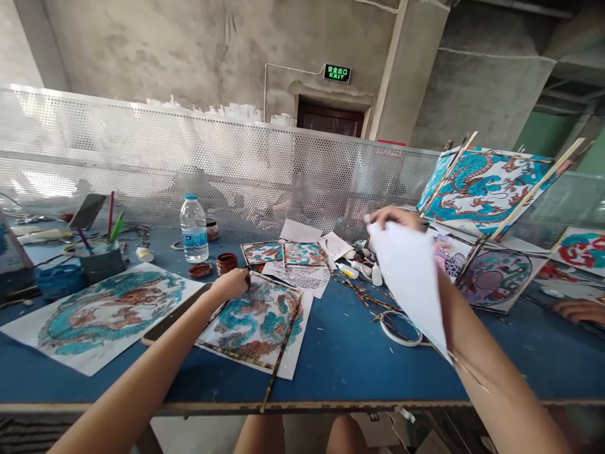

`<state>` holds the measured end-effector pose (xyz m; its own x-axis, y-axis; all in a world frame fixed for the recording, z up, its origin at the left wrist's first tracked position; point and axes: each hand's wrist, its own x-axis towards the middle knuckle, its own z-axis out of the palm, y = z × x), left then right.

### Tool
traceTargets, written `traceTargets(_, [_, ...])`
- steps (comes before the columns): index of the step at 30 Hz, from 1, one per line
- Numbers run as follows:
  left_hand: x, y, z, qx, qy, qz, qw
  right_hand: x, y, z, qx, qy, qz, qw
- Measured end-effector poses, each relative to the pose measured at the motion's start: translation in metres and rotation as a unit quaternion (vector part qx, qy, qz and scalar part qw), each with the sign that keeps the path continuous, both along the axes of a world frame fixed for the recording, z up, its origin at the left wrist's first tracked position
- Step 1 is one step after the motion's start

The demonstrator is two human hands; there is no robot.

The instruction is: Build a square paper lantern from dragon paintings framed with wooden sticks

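In the lower middle of the frame, a dragon painting (259,318) in turquoise and brown lies on the blue bench (345,366), with dark mottled strips along several of its edges. One loose-looking stick (283,350) slants down its right side and pokes past the sheet's bottom edge to the front of the bench. My left hand (231,284) rests at the painting's upper left corner, fingers curled; I cannot tell whether they pinch anything there. Beneath my left forearm lies a dark flat slab (170,318).

Right of centre, my right hand (399,216) is raised, its fingers clamped on the top of a white sheet (409,277), which hangs down in front of my forearm. Just below and left of that sheet sit a white ring (401,329) and a scatter of thin twigs (362,293).

Left of centre, a water bottle (193,236) stands near an open jar (227,263) of brown paint. A second dragon picture (118,309) lies at the left, and another person's hand (579,310) shows at the right edge.
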<state>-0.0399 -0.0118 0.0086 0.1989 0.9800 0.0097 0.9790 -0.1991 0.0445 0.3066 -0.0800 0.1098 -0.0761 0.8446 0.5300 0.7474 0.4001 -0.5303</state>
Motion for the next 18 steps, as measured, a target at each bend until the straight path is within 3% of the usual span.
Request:
traceTargets(2, [0.0,-0.001,0.0,0.004,-0.003,0.0,1.0,-0.034,-0.002,-0.017,0.009,-0.046,0.082,0.996])
traceTargets(4, [0.0,-0.001,0.001,0.01,-0.007,0.003,1.0,-0.072,-0.003,-0.047,0.011,-0.172,0.211,0.962])
traceTargets(7, [-0.001,-0.003,0.002,0.016,-0.005,0.007,1.0,-0.106,-0.007,-0.083,-0.02,-0.237,0.3,0.924])
traceTargets(9, [-0.002,-0.003,0.002,0.018,-0.001,0.01,1.0,-0.106,-0.014,-0.088,-0.077,-0.217,0.288,0.93])
traceTargets(14, [0.0,-0.004,0.001,0.015,0.007,0.008,1.0,-0.068,-0.063,-0.067,-0.183,-0.21,0.209,0.937])
traceTargets(16, [0.0,-0.003,0.0,0.011,0.008,0.006,1.0,-0.061,-0.096,-0.074,-0.192,-0.229,0.193,0.934])
traceTargets(18, [0.0,-0.002,0.0,0.007,0.008,0.005,1.0,-0.062,-0.127,-0.095,-0.197,-0.256,0.192,0.927])
